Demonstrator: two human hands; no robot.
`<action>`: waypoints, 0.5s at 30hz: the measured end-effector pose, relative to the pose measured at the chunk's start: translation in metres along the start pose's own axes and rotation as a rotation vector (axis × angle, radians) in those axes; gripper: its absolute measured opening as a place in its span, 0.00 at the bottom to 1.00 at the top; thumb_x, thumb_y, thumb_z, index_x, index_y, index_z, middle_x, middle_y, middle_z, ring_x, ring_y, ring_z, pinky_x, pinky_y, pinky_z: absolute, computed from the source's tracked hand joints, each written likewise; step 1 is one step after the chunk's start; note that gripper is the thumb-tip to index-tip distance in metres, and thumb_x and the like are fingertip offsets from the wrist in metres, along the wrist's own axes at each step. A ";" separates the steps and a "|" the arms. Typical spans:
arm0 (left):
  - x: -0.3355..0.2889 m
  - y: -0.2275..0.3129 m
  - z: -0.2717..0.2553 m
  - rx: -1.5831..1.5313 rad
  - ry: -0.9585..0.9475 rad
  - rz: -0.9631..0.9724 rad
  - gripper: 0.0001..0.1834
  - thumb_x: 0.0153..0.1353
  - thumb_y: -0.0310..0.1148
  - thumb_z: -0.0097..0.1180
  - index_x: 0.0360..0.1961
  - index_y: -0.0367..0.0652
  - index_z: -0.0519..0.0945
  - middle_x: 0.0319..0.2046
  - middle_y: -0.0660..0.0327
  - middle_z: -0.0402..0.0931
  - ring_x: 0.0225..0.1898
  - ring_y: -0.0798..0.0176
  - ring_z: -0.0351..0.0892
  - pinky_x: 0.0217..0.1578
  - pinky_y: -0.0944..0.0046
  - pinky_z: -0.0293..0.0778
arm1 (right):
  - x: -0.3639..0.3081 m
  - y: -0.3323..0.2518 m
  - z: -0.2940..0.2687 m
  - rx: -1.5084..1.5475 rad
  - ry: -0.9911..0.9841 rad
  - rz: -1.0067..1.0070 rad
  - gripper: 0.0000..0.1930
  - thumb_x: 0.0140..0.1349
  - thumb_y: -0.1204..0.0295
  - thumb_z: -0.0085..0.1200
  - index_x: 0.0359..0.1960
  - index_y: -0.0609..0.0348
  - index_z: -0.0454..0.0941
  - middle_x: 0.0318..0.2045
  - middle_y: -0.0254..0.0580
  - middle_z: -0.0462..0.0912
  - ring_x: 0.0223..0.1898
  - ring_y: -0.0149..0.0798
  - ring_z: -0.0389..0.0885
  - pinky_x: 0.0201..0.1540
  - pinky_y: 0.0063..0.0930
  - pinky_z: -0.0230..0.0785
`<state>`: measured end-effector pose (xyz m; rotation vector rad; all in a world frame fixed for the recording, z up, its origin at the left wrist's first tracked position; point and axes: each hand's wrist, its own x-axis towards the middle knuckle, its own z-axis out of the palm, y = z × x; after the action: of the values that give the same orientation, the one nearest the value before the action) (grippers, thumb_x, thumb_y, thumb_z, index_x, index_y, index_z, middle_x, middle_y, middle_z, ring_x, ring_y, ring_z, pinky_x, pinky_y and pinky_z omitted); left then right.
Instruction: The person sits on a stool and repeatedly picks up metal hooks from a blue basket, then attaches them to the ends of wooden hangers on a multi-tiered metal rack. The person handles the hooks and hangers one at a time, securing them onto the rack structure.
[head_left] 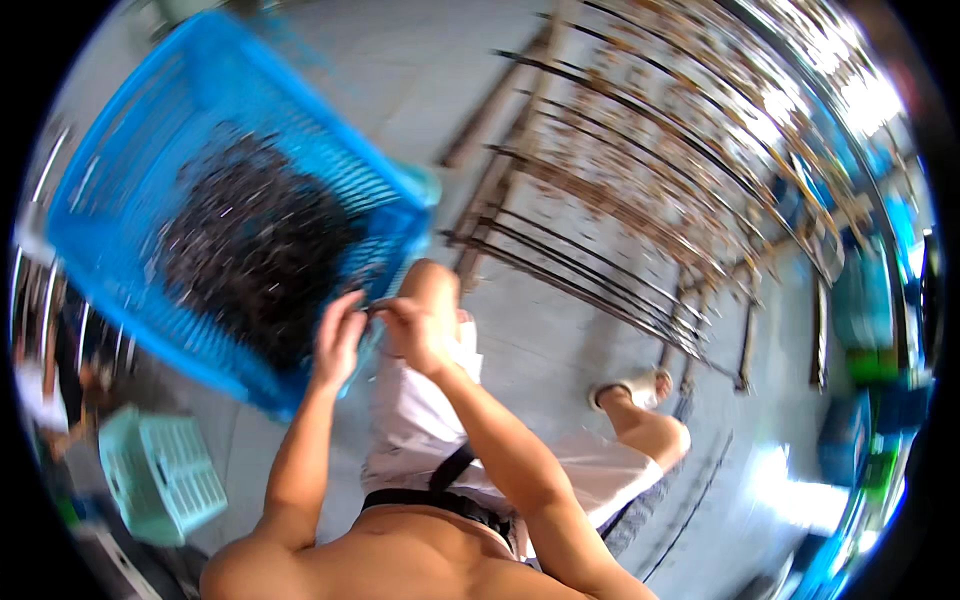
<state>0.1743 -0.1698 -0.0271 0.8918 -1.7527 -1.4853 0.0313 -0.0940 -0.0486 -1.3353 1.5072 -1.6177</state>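
Observation:
A large blue plastic basket stands in front of me at the upper left, holding a heap of small dark fish. My left hand and my right hand meet just below the basket's near corner, over my knee. Both pinch a small dark fish between their fingertips. The picture is blurred, so the exact grip is hard to make out.
Long thin sticks threaded with small brownish fish lie across a wooden rack at the upper right. A pale green plastic basket sits on the floor at the lower left. My sandalled foot rests on the grey concrete. Blue and green crates line the right edge.

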 end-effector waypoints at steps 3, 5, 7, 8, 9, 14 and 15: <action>0.003 -0.006 0.014 0.172 0.038 0.125 0.16 0.65 0.31 0.46 0.54 0.41 0.68 0.38 0.62 0.71 0.37 0.70 0.69 0.41 0.69 0.70 | -0.006 0.038 -0.007 -0.107 0.020 -0.340 0.13 0.59 0.66 0.50 0.37 0.65 0.75 0.29 0.54 0.77 0.33 0.52 0.76 0.35 0.38 0.69; 0.009 -0.019 0.006 0.209 0.031 0.133 0.19 0.65 0.28 0.45 0.57 0.42 0.63 0.34 0.64 0.68 0.34 0.71 0.69 0.37 0.71 0.71 | -0.007 -0.009 -0.021 -0.127 0.045 0.163 0.08 0.58 0.69 0.48 0.32 0.59 0.78 0.25 0.52 0.79 0.29 0.53 0.79 0.34 0.41 0.70; 0.014 0.005 0.030 0.118 0.019 0.131 0.20 0.65 0.27 0.45 0.58 0.41 0.62 0.32 0.64 0.68 0.33 0.72 0.68 0.37 0.73 0.70 | -0.018 -0.013 -0.051 -0.273 0.041 0.008 0.08 0.58 0.69 0.47 0.33 0.57 0.77 0.26 0.55 0.79 0.30 0.55 0.78 0.35 0.44 0.69; 0.023 0.012 0.038 0.156 -0.063 0.109 0.20 0.65 0.26 0.45 0.58 0.40 0.62 0.32 0.65 0.67 0.33 0.73 0.67 0.36 0.74 0.69 | -0.022 -0.031 -0.070 -0.304 0.086 -0.021 0.08 0.57 0.69 0.47 0.34 0.56 0.76 0.26 0.55 0.78 0.30 0.56 0.78 0.34 0.45 0.69; 0.028 0.018 0.046 0.200 -0.135 0.087 0.20 0.65 0.26 0.45 0.58 0.39 0.62 0.31 0.65 0.67 0.33 0.73 0.66 0.35 0.75 0.68 | -0.029 -0.043 -0.084 -0.329 0.123 -0.054 0.08 0.57 0.69 0.47 0.35 0.56 0.75 0.25 0.55 0.78 0.31 0.57 0.78 0.34 0.46 0.69; 0.037 0.025 0.093 0.285 -0.121 0.311 0.17 0.63 0.24 0.47 0.53 0.37 0.66 0.33 0.65 0.69 0.33 0.72 0.66 0.37 0.73 0.66 | -0.042 -0.003 -0.109 -0.024 0.365 0.071 0.12 0.59 0.67 0.49 0.40 0.61 0.75 0.29 0.52 0.79 0.32 0.50 0.79 0.37 0.37 0.70; 0.038 0.031 0.097 0.249 -0.117 0.266 0.17 0.62 0.24 0.48 0.53 0.36 0.67 0.34 0.65 0.69 0.33 0.72 0.67 0.38 0.72 0.66 | -0.045 -0.003 -0.112 0.058 0.438 0.121 0.12 0.60 0.67 0.49 0.40 0.61 0.75 0.29 0.52 0.79 0.33 0.48 0.79 0.37 0.36 0.69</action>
<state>0.0704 -0.1460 -0.0073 0.6692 -2.0855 -1.1855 -0.0539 -0.0080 -0.0447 -0.8725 1.7324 -1.9421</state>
